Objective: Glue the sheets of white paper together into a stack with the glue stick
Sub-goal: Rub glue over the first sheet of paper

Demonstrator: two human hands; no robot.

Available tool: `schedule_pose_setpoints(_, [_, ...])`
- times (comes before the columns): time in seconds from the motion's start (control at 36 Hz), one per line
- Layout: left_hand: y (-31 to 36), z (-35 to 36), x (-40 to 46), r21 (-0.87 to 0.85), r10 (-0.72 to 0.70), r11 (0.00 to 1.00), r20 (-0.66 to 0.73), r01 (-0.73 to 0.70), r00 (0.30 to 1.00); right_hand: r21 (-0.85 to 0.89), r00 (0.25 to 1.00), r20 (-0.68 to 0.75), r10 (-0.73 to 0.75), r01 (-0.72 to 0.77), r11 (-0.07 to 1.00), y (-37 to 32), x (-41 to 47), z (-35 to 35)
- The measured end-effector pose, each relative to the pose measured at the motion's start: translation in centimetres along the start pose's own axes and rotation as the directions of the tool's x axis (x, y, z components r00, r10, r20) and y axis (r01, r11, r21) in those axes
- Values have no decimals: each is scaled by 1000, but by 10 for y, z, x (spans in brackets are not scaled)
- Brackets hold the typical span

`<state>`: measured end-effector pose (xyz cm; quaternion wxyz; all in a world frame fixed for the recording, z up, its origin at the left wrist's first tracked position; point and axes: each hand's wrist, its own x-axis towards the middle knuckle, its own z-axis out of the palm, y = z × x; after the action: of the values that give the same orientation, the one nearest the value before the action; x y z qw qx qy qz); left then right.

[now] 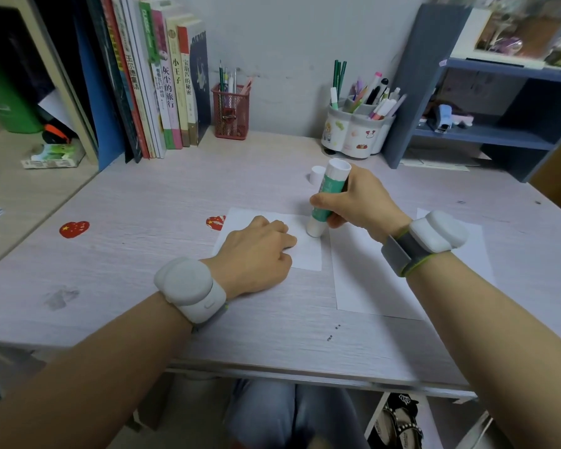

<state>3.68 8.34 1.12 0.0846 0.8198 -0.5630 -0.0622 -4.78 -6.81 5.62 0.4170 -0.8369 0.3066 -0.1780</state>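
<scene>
The pale wood-grain tabletop (143, 222) fills the scene, with a blue-grey shelf (486, 137) standing at its far right and a row of books (162, 85) leaning at its far left. A large sheet (370, 280) of white paper lies flat to the right, its far part hidden under the right forearm. Just left of it lies a smaller sheet (308, 254), the two edges close but apart. The left hand (256, 254) rests on the small sheet with its fingers curled under, knuckles down, pinning the paper rather than grasping it. The right hand (353, 202) has its grip wrapped around a green and white glue stick (326, 196), fingers and thumb curled round the barrel, the stick tilted with its lower end on the small sheet's right edge; whether glue actually meets the paper is hard to tell. A white pen pot (353, 134) and a red mesh cup (230, 111) stand by the wall. The white cap (316, 174) sits just behind the stick. Two red heart stickers (74, 229) mark the tabletop at left.
</scene>
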Motion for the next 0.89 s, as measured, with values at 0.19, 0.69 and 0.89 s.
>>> schedule_pose_setpoints(0.19, [2, -3, -1, 10, -7, 1000, 15, 7, 1000, -8, 1000, -24, -11, 10, 1000, 1, 8, 2])
schedule_pose_setpoints(0.69, [6, 7, 5, 126, 35, 991, 10, -36, 999, -80, 996, -10, -84, 83, 993, 1, 10, -1])
schedule_pose_setpoints(0.89, [5, 9, 3, 105, 43, 994, 10, -44, 999, -76, 995, -10, -100, 99, 992, 0, 15, 3])
